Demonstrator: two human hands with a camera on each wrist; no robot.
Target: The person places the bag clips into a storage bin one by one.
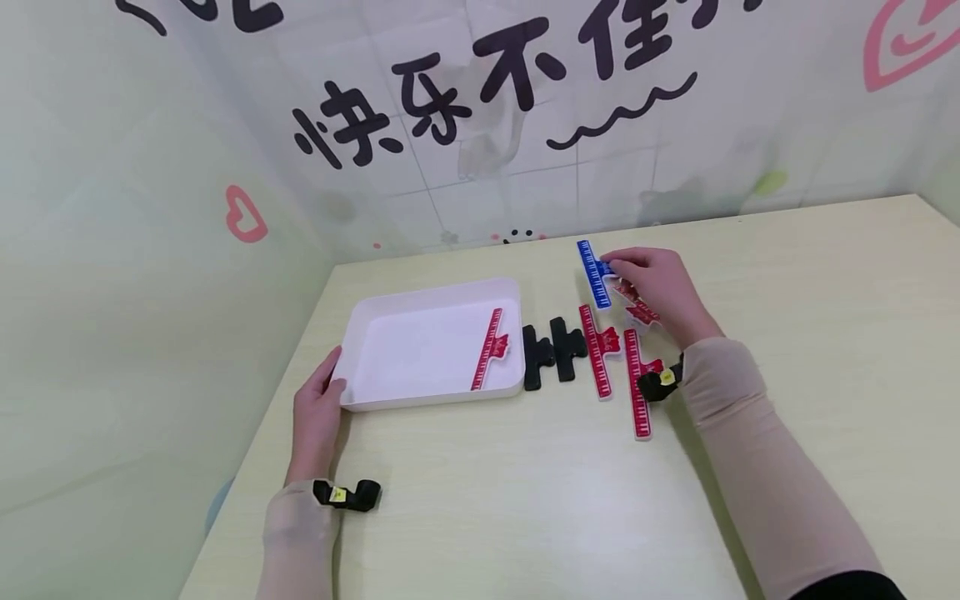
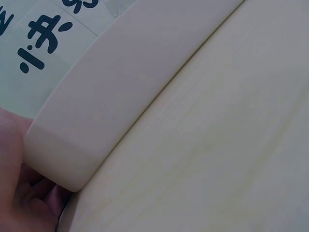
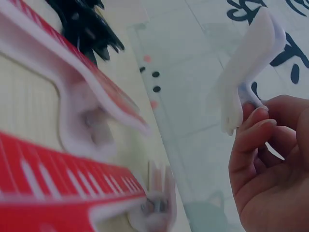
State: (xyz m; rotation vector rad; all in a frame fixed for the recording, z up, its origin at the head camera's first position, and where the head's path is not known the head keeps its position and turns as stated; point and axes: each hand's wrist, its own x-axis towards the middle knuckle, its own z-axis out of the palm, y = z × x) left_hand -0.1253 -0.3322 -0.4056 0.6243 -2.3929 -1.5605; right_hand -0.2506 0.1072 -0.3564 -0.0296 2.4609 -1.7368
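Note:
In the head view my left hand (image 1: pixel 317 412) grips the near left corner of a white tray (image 1: pixel 408 350), thumb at the rim. The left wrist view shows its fingers (image 2: pixel 36 205) curled at the tray's outer wall (image 2: pixel 106 87). My right hand (image 1: pixel 660 285) pinches a blue ruler clip (image 1: pixel 594 275) by its handle, right of the tray. Seen from the right wrist, the clip's white underside (image 3: pixel 256 50) is held up between thumb and fingertips. A red-and-white clip (image 1: pixel 636 307) lies below that hand, partly hidden. Inside the tray is one red ruler clip (image 1: pixel 487 354).
Two black clips (image 1: pixel 536 360) (image 1: pixel 567 350) lie just right of the tray. Beyond them are two red ruler clips (image 1: pixel 595 354) (image 1: pixel 637 396), the farther one partly covered by the right wrist camera (image 1: pixel 660 382). A wall sheet with black writing (image 1: pixel 435 100) hangs behind the table.

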